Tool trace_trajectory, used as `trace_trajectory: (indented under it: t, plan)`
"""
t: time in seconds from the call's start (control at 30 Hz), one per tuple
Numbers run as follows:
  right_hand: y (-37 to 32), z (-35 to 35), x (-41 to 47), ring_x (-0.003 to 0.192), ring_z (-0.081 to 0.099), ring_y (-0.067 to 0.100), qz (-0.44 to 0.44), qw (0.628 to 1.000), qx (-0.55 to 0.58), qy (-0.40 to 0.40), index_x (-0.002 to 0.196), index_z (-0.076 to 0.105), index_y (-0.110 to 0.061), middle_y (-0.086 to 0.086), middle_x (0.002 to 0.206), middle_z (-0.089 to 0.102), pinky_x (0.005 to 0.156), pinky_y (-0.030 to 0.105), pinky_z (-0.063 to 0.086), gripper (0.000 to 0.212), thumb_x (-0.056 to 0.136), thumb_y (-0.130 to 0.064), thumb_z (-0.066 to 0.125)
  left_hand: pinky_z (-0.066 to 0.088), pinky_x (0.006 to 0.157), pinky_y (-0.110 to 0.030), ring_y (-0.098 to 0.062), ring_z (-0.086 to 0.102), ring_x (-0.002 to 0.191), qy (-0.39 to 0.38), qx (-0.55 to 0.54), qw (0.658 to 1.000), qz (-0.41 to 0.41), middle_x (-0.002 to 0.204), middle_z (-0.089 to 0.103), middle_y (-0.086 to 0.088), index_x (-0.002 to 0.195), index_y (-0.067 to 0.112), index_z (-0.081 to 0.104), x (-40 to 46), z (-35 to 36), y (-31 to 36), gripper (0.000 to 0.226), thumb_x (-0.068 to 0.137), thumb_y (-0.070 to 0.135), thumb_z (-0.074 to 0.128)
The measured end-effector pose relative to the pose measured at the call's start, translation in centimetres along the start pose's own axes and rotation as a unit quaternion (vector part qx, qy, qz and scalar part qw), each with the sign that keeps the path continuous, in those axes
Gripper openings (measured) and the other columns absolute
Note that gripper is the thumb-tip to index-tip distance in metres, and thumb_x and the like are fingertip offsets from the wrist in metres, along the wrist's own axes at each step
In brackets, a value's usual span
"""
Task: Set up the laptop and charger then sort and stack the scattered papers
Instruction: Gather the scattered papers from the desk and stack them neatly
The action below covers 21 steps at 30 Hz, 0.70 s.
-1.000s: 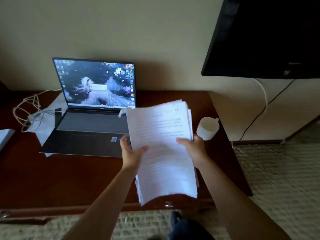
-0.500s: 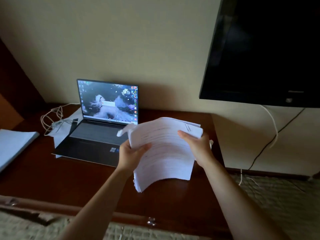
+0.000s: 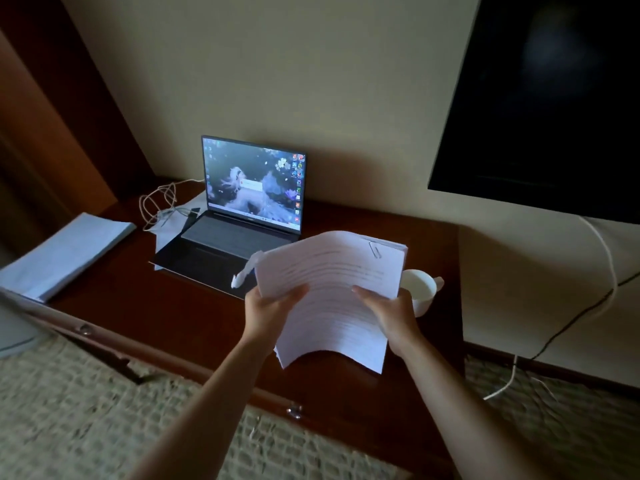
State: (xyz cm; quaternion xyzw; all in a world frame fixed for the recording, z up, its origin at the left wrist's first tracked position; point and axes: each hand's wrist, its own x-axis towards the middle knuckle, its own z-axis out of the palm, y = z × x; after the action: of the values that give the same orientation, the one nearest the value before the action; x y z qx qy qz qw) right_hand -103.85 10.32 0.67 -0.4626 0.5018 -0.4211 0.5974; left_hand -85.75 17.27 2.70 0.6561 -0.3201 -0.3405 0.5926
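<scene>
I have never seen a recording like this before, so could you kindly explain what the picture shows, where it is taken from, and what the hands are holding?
There is no robot here: a person wears a camera on the head, looking forward and down. The left hand and right hand grip a thick sheaf of papers with a paper clip at its top edge. On the dark wooden desk stand an open laptop with its screen lit, a tangle of white cable, another paper stack at far left, and a white cup.
</scene>
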Motion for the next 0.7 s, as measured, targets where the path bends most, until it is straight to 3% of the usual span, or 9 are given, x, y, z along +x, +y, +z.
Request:
trace_trajectory:
  t: [0.17,0.3,0.4,0.47,0.53,0.63,0.7]
  plan:
    - [1.5,-0.6,-0.1,0.09,0.069,0.018,0.017,0.999,-0.03,0.0,0.096,0.07,-0.021,-0.002,0.094,0.073,0.084,0.045,0.056,0.034,0.066,-0.027,0.085,0.054,0.065,-0.029,-0.018,0.066,0.086,0.002,-0.007,1.0,-0.011,0.089,0.068,-0.003,0.085,0.016,0.064,-0.9,0.7,-1.1,0.022,0.073,0.006,0.079]
    - [2.7,-0.8,-0.7,0.097,0.063,0.016,0.017,1.0,-0.019,-0.006,0.106,0.064,-0.016,0.001,0.102,0.068,0.078,0.03,0.052,0.034,0.076,-0.016,0.078,0.052,0.062,-0.024,-0.016,0.063,0.085,0.003,0.004,0.999,-0.043,0.089,0.067,-0.002,0.086,0.018,0.063,-1.0,1.2,-2.4,0.022,0.075,0.004,0.077]
    - [3.3,-0.1,-1.2,0.094,0.061,0.01,0.023,0.999,-0.028,-0.019,0.092,0.06,-0.027,-0.007,0.096,0.065,0.083,0.03,0.049,0.026,0.08,-0.009,0.074,0.048,0.057,-0.02,-0.015,0.061,0.079,0.023,0.005,0.997,-0.074,0.083,0.065,-0.001,0.079,0.015,0.064,-1.0,1.1,-3.4,0.018,0.076,0.003,0.076]
    - [3.1,0.9,-0.8,0.081,0.061,0.003,0.021,0.999,-0.031,-0.008,0.082,0.06,-0.029,-0.013,0.085,0.064,0.073,0.021,0.049,0.027,0.079,-0.007,0.075,0.046,0.054,-0.02,-0.013,0.06,0.071,0.055,0.019,0.996,-0.069,0.076,0.063,0.0,0.072,0.015,0.062,-0.6,0.5,-3.5,0.018,0.077,0.005,0.076]
    - [2.7,2.6,-0.5,0.076,0.065,0.007,0.02,0.999,-0.042,-0.011,0.078,0.063,-0.027,-0.013,0.08,0.067,0.061,0.014,0.048,0.022,0.077,-0.01,0.077,0.047,0.054,-0.021,-0.011,0.06,0.069,0.073,0.021,0.995,-0.057,0.074,0.063,0.0,0.07,0.014,0.061,0.0,-0.8,-3.1,0.019,0.077,0.005,0.076]
    - [1.9,6.1,0.0,0.072,0.066,0.009,0.026,0.997,-0.068,-0.011,0.08,0.065,-0.021,-0.006,0.08,0.068,0.054,0.015,0.048,0.016,0.075,-0.017,0.08,0.048,0.056,-0.023,-0.015,0.062,0.073,0.082,0.008,0.995,-0.055,0.078,0.065,-0.003,0.074,0.013,0.062,1.5,-4.0,-2.1,0.016,0.076,0.006,0.076]
    - [1.5,9.1,0.4,0.075,0.068,0.013,0.029,0.995,-0.095,-0.013,0.088,0.068,-0.014,0.0,0.084,0.07,0.056,0.021,0.053,0.024,0.072,-0.026,0.082,0.049,0.057,-0.023,-0.017,0.064,0.077,0.091,0.008,0.995,-0.047,0.081,0.066,-0.003,0.079,0.013,0.064,2.7,-6.8,-1.8,0.016,0.075,0.006,0.077]
